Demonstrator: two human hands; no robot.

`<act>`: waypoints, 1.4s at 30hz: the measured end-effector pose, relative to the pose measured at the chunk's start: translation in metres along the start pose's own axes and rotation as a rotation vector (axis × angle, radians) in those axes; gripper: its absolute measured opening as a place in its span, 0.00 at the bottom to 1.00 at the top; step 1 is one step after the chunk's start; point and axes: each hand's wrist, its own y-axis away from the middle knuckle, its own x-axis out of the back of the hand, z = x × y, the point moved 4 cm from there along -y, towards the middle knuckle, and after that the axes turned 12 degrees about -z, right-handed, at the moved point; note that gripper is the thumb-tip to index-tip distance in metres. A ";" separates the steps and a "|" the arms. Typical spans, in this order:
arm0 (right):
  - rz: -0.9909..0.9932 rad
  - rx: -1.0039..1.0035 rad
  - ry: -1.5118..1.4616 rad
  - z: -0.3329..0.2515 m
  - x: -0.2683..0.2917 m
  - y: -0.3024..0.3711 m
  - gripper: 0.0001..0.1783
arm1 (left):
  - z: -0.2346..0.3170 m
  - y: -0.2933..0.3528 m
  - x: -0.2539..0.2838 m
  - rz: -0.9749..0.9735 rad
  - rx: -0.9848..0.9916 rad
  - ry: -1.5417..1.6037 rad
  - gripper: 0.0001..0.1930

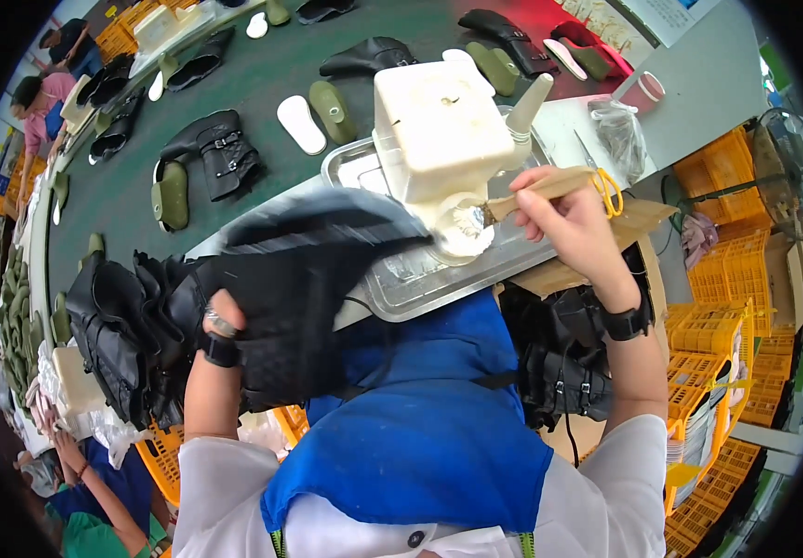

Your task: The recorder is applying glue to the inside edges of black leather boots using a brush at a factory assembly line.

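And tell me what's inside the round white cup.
The round white cup holds a white, paste-like substance; the right hand holds a brush at its edge. The substance covers the bottom, so anything beneath can't be seen.

long dark-green worktop (pixel 271 74), black leather boots (pixel 225 158) kinda everywhere, olive foot-shaped pieces (pixel 332 112), white insoles (pixel 301 126), shiny metal tray (pixel 420 298) on a white ledge (pixel 558 135)

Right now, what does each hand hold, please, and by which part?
Left hand: a black boot, seemingly by its shaft, the grip partly hidden. Right hand: a brush, by its pale handle.
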 end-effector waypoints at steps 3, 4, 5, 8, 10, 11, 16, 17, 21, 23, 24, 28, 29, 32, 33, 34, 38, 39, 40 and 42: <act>0.059 -0.033 0.218 0.039 0.001 -0.006 0.09 | 0.027 -0.002 0.004 0.107 -0.422 0.077 0.60; 0.070 -0.025 0.373 0.047 -0.001 -0.007 0.08 | 0.032 -0.007 0.009 0.107 -0.530 0.076 0.62; 0.075 -0.024 0.380 0.052 -0.003 -0.008 0.08 | 0.038 -0.007 0.006 0.183 -0.626 0.132 0.61; 0.017 0.009 0.499 0.060 -0.013 -0.014 0.08 | 0.052 -0.008 0.000 0.334 -0.812 0.207 0.59; -0.089 -0.019 0.542 0.064 -0.022 -0.024 0.09 | 0.057 -0.008 -0.010 0.298 -0.872 0.231 0.59; -0.081 -0.030 0.510 0.060 -0.021 -0.021 0.10 | 0.057 -0.009 -0.011 0.351 -0.865 0.226 0.58; 0.180 0.057 0.499 0.038 -0.025 0.007 0.15 | 0.025 0.010 0.007 0.644 -0.750 0.296 0.45; 0.143 0.073 0.465 0.031 -0.036 0.013 0.17 | 0.019 0.006 0.010 0.638 -0.768 0.319 0.42; -0.143 0.170 0.343 -0.005 -0.101 0.030 0.37 | 0.010 -0.028 -0.007 0.672 -0.726 0.215 0.32; -0.186 0.256 0.484 -0.006 -0.122 0.022 0.45 | 0.021 -0.040 -0.024 0.654 -0.841 0.107 0.37; -0.171 0.290 0.575 -0.002 -0.130 0.016 0.46 | 0.018 -0.042 -0.026 0.636 -0.870 0.079 0.41; -0.115 0.249 0.434 0.024 -0.140 0.002 0.36 | 0.018 -0.041 -0.031 0.795 -0.776 -0.237 0.44; -0.104 0.379 0.552 0.023 -0.143 0.000 0.31 | 0.018 -0.038 -0.031 0.820 -0.779 -0.251 0.45; -0.135 0.034 -0.156 0.032 -0.145 0.003 0.28 | 0.022 -0.033 -0.035 0.728 -0.711 -0.370 0.44; -0.134 0.148 -0.162 0.030 -0.145 0.001 0.24 | 0.019 -0.030 -0.035 0.724 -0.718 -0.379 0.44; -0.133 0.156 -0.160 0.029 -0.144 0.001 0.24 | 0.014 -0.028 -0.034 0.722 -0.682 -0.399 0.43; -0.115 0.088 -0.454 0.027 -0.143 -0.005 0.21 | -0.003 -0.022 -0.033 0.670 -0.431 -0.202 0.42; -0.097 0.068 -0.561 0.027 -0.144 -0.006 0.20 | -0.009 -0.019 -0.033 0.608 -0.385 -0.185 0.41; -0.119 0.094 -0.645 0.023 -0.147 -0.009 0.18 | -0.013 -0.021 -0.031 0.527 -0.417 -0.183 0.35; -0.184 0.074 -0.745 0.034 -0.149 -0.014 0.18 | -0.022 -0.012 -0.040 0.532 -0.163 -0.072 0.26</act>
